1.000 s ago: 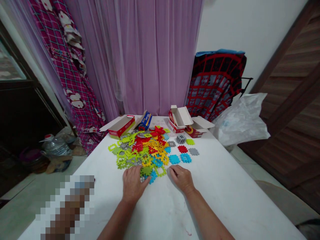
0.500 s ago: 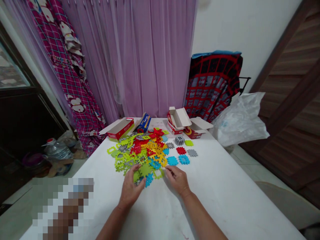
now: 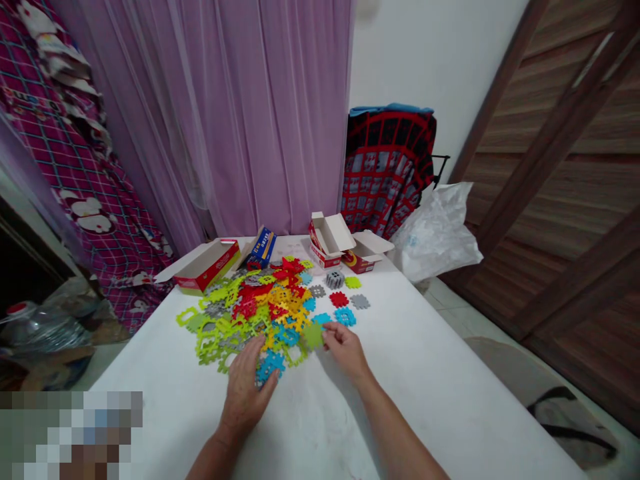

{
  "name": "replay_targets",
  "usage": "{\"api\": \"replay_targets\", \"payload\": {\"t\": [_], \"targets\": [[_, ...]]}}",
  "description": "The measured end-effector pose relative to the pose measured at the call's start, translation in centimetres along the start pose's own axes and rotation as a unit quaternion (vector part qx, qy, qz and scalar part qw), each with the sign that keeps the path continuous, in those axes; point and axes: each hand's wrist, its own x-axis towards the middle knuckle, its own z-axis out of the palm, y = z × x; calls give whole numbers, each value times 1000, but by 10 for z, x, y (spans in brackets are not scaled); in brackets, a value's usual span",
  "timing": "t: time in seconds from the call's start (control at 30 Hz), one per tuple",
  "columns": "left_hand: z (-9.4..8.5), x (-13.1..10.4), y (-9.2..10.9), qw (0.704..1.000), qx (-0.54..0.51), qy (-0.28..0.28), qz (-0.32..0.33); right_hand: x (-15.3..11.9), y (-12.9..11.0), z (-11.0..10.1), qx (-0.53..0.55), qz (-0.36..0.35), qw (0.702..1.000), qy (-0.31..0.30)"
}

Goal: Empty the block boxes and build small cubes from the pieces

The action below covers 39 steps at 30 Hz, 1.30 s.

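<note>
Purple curtains (image 3: 270,120) are hung behind a white table (image 3: 400,393), and a red-and-black patterned cloth (image 3: 385,167) is draped beside them, against a white wall (image 3: 440,60). Most of the table's middle is taken up by a mixed pile (image 3: 265,307) of toothed plastic pieces in lime, yellow, red, blue and gray. One flat green tile (image 3: 313,337) is pinched between the thumb and fingers of the right hand (image 3: 345,348), at the pile's near right side; a solid blue piece (image 3: 321,319) behind it is partly hidden. The left hand (image 3: 247,377) is rested at the pile's near edge with its grip released, thumb and fingers spread apart beside an openwork blue piece (image 3: 271,365). To the right of the pile, a red piece (image 3: 339,299), a gray piece (image 3: 360,301) and a lime piece (image 3: 353,282) are laid out singly, near a gray stack (image 3: 334,279). Along the far edge, open cartons (image 3: 211,261) are set, and a translucent plastic bag (image 3: 435,233) is seen at the table's right.
</note>
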Motion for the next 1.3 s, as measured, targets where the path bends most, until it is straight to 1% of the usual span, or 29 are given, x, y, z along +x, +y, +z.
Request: {"api": "replay_targets", "payload": {"t": [0.07,0.13,0.17,0.23,0.3,0.4,0.47,0.53,0.63,0.67,0.73,0.87,0.97,1.07,1.3], "targets": [[-3,0,-10,999,1,29,-29,15,1,-38,-39,-2,996,83],[-6,0,-18,997,-7,51,-63,26,6,-76,-96,-6,981,170],[-6,1,-22,995,-14,57,-79,30,9,-92,-130,-2,971,201],[-6,2,-26,993,-28,59,-100,33,17,-115,-207,5,951,228],[-6,2,-28,992,-37,54,-107,34,22,-124,-288,2,929,230],[-7,2,-29,992,-34,52,-110,32,23,-121,-400,-29,886,234],[-8,1,-29,992,-26,53,-112,28,18,-116,-459,-33,858,230],[-8,1,-29,992,-21,54,-113,23,11,-113,-508,-14,838,198],[-8,1,-29,991,-22,58,-120,16,1,-111,-564,11,817,124],[-8,2,-29,990,-24,59,-123,14,-2,-110,-574,11,812,107],[-8,2,-28,990,-29,58,-128,13,-5,-108,-583,8,807,96],[-8,1,-29,990,-33,46,-127,16,-2,-101,-585,2,800,137],[-7,0,-30,990,-26,50,-130,21,3,-97,-594,-4,788,163],[-6,0,-31,989,-25,51,-137,24,4,-94,-610,4,776,162],[-10,-1,-27,980,-44,56,-187,26,-1,-92,-625,4,766,150]]}}
